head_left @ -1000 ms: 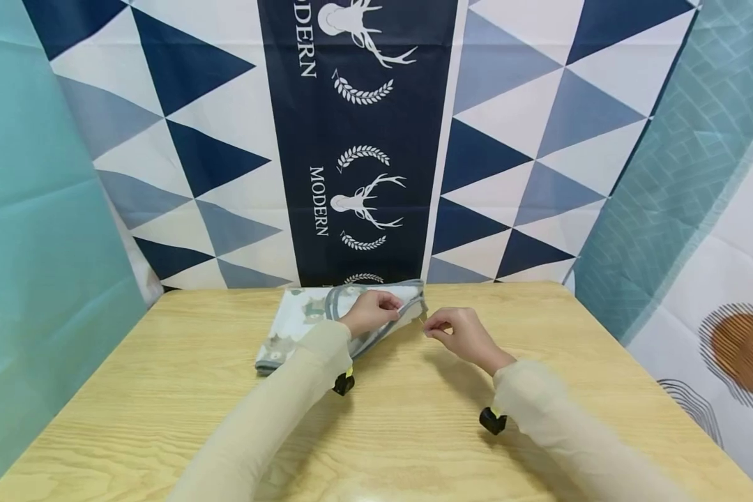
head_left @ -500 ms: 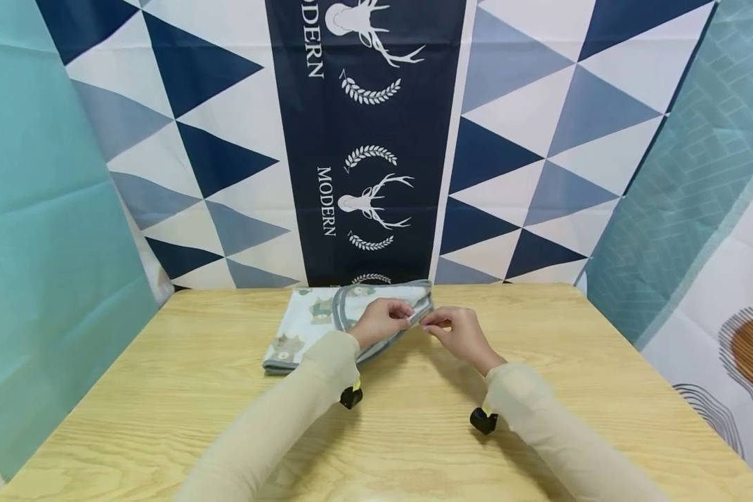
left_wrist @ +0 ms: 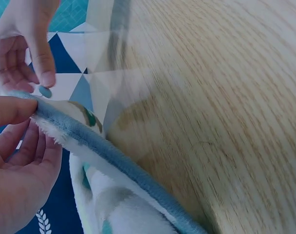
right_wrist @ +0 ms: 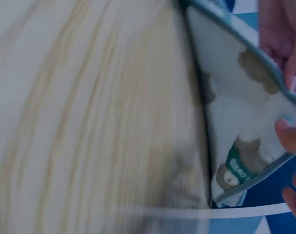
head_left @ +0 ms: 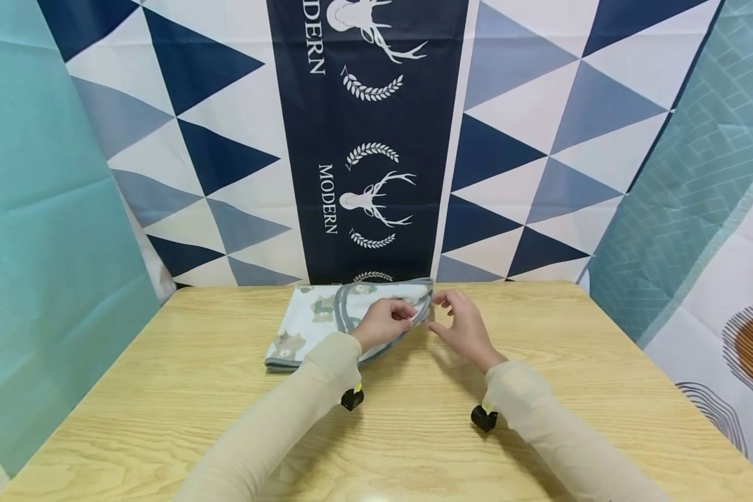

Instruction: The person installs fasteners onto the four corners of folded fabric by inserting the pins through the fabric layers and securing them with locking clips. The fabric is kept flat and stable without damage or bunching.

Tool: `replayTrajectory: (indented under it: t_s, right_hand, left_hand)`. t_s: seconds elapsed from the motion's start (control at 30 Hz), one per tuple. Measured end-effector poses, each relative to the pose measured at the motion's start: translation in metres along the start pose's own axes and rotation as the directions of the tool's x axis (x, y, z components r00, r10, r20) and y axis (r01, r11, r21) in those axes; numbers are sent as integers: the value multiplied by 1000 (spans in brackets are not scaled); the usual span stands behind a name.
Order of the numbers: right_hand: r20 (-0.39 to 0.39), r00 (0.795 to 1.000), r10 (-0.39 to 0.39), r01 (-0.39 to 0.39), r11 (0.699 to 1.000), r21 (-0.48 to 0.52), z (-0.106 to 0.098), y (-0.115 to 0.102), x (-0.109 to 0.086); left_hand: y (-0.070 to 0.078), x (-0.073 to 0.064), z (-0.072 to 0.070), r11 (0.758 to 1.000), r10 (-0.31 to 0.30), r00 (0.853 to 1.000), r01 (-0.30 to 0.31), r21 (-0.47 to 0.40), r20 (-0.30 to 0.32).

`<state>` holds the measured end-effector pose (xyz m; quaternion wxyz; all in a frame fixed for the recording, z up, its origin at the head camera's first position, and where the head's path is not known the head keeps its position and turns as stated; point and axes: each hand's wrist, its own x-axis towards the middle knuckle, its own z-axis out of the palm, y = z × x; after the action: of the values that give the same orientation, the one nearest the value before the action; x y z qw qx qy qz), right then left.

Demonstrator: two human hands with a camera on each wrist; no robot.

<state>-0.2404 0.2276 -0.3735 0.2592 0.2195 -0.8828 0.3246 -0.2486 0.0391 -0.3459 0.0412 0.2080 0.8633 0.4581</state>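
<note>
A folded white fleece blanket with a bear print and grey-blue edging lies at the back of the table. My left hand pinches its bound edge between thumb and fingers, lifting that layer, as the left wrist view also shows on the edging. Just right of the blanket's corner is my right hand, thumb and fingers parted with nothing seen between them. In the right wrist view, the right thumb is close to the raised bear-printed side; whether it touches cannot be told.
The wooden table ends at a patterned hanging cloth right behind the blanket. Teal fabric hangs on the left side, and more fabric hangs on the right. A small black camera sits below the right wrist.
My right hand came left to the blanket's corner with fingertips together, then its thumb and fingers parted. The left hand keeps its pinch on the edging. The head view shifted slightly.
</note>
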Motion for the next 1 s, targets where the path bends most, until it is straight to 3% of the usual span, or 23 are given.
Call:
replayTrajectory:
  t_s: [0.13,0.27,0.47,0.63,0.73,0.83,1.0]
  right_hand:
    - [39,987,-154,158,981,-111,3,2,4]
    - [34,968,-249,252,961,-119,5,2,4]
    - [-5,962,-274,271,954,-129,4,2,3]
    - [-5,962,-274,271,955,-116,3,2,3]
    - [-7,962,-274,271,956,-112,3,5,3]
    - [-1,961,-277,276,956,-103,5,8,3]
    - [26,959,-283,284,956,-77,9,9,3]
  left_hand:
    - [0,-1,-1,999,31,999,-31,23,16]
    - [3,-1,1,999,39,999,-40,24,27]
    - [6,-5,-2,998,40,998,-41,42,38]
    - [2,-17,-15,988,100,993,-107,111,69]
    - [-4,-32,-31,971,146,984,-162,176,102]
    - [-13,-55,-52,952,154,976,-188,240,151]
    - [-30,-103,-88,935,96,971,-163,315,219]
